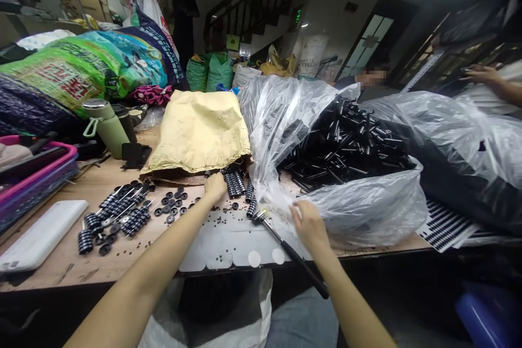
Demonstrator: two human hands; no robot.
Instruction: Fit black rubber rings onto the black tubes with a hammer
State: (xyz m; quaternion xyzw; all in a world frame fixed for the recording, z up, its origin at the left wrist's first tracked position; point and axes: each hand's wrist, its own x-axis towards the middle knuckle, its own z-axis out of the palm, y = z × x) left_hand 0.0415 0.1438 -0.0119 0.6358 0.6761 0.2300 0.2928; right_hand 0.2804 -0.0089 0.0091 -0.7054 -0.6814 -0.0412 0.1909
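Note:
My left hand [215, 187] is at the open mouth of a yellow sack [204, 130], beside rows of stacked black rollers [234, 184]; its fingertips are hidden, so what it holds cannot be made out. On the right, the fingers of my right hand [309, 223] are bent against the edge of a clear plastic bag [367, 206] full of black parts [346, 141]. Between the hands lies a black-handled tool [291, 253] with a metal head, hanging over the table edge. Loose black discs [173, 204] and rollers on thin rods [122, 204] lie left of my left hand.
A white box [43, 234], a pink and purple basket [41, 174] and a green bottle [108, 128] stand at the left. Striped sheets [446, 223] lie at the right. An open white bag [261, 304] hangs below the table edge. Other people [183, 11] are in the background.

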